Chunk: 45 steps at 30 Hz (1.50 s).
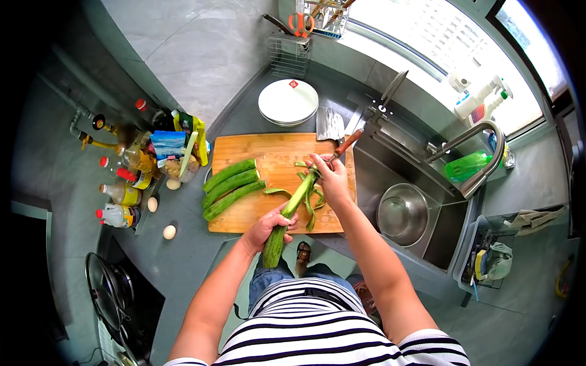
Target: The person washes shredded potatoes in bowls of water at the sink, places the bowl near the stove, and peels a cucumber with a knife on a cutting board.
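My left hand is wrapped round the lower part of a long green luffa gourd, held slanting over the cutting board's front edge. Its upper part shows pale where the skin is off. At its far end, my right hand grips a peeler with a reddish-brown handle; the blade is mostly hidden by the fingers. Green peelings hang and lie below the right hand. Several whole luffa gourds lie side by side on the left of the wooden cutting board.
A cleaver lies at the board's back right corner, beside stacked white plates. To the right, the sink holds a metal pot under a curved faucet. Bottles and eggs stand and lie left.
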### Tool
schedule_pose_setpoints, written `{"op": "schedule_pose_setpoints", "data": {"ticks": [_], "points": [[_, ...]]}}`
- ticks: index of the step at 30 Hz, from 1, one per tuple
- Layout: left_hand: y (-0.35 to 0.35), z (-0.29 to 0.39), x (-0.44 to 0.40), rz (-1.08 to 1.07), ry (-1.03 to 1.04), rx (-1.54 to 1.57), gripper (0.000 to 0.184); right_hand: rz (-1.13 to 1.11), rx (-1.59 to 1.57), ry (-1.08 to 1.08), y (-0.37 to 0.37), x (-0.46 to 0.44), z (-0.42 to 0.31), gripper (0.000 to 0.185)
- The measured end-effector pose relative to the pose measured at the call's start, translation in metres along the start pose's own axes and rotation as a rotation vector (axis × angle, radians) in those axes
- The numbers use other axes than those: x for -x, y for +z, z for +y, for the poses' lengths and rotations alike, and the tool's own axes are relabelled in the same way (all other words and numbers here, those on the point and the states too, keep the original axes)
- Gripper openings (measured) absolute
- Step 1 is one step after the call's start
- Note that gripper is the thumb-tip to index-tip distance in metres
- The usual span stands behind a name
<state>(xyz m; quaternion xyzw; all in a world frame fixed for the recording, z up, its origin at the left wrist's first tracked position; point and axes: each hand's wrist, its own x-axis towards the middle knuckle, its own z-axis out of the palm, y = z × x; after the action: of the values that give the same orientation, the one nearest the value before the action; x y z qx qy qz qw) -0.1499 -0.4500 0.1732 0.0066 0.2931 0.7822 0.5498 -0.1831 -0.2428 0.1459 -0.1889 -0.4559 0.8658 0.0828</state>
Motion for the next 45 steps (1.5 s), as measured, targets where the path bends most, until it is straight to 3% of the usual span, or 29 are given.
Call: {"op": "schedule_pose_setpoints", "data": {"ticks": [3, 6, 9, 11, 15, 19, 20, 25, 28, 29, 32, 34, 35, 38, 39, 40, 43, 45], "points": [[0.002, 0.003, 0.002, 0.0, 0.028, -0.058, 0.056, 0.07, -0.092, -0.015, 0.005, -0.001, -0.004, 0.015], [-0.004, 0.001, 0.002, 0.249, 0.019, -0.357, 0.052, 0.144, -0.09, -0.06, 0.006, -0.007, 0.002, 0.015], [-0.003, 0.003, 0.003, 0.325, 0.104, -0.485, 0.05, 0.178, -0.067, -0.07, 0.004, -0.01, 0.006, 0.015], [-0.005, 0.006, 0.004, 0.323, 0.089, -0.427, 0.049, 0.176, -0.044, -0.077, 0.004, -0.009, 0.01, 0.014], [-0.01, 0.005, 0.004, 0.326, 0.071, -0.39, 0.048, 0.174, 0.133, -0.358, -0.012, -0.024, 0.045, 0.008], [-0.015, 0.002, 0.008, 0.31, 0.053, -0.371, 0.047, 0.217, 0.248, -0.376, -0.025, -0.024, 0.041, 0.007], [-0.017, 0.001, 0.01, 0.322, 0.064, -0.367, 0.047, 0.263, 0.219, -0.216, -0.033, -0.022, 0.036, 0.007], [-0.02, -0.002, 0.008, 0.365, 0.111, -0.23, 0.045, 0.167, 0.61, -0.39, -0.039, -0.018, 0.028, 0.012], [-0.012, -0.005, 0.001, 0.335, 0.113, -0.064, 0.047, 0.107, 0.638, -0.438, -0.025, -0.003, 0.012, 0.012], [-0.011, -0.006, -0.001, 0.313, 0.123, -0.063, 0.048, 0.026, 0.503, -0.352, -0.022, 0.0, 0.013, 0.015], [0.002, -0.007, -0.009, 0.25, 0.122, -0.092, 0.054, -0.129, 0.51, -0.218, 0.008, 0.039, 0.011, 0.02], [0.006, -0.006, -0.015, 0.205, 0.119, -0.168, 0.058, -0.267, 0.734, -0.322, 0.019, 0.06, 0.01, 0.021], [0.008, -0.005, -0.016, 0.199, 0.113, -0.15, 0.058, -0.218, 0.883, -0.403, 0.023, 0.062, 0.004, 0.02], [0.012, -0.006, -0.017, 0.187, 0.083, -0.096, 0.06, -0.123, 0.346, -0.193, 0.018, 0.04, 0.006, 0.02], [0.01, -0.006, -0.016, 0.15, 0.071, -0.131, 0.064, -0.044, 0.431, -0.299, 0.009, 0.026, 0.012, 0.016], [0.011, -0.006, -0.015, 0.146, 0.066, -0.115, 0.065, -0.009, 0.202, -0.133, 0.01, 0.022, 0.002, 0.012], [0.012, -0.006, -0.009, 0.149, 0.056, -0.078, 0.066, 0.039, 0.22, -0.298, 0.005, 0.0, 0.005, 0.014], [0.008, -0.005, -0.007, 0.165, 0.059, -0.064, 0.067, 0.061, 0.074, -0.188, 0.005, -0.002, -0.003, 0.014]]}}
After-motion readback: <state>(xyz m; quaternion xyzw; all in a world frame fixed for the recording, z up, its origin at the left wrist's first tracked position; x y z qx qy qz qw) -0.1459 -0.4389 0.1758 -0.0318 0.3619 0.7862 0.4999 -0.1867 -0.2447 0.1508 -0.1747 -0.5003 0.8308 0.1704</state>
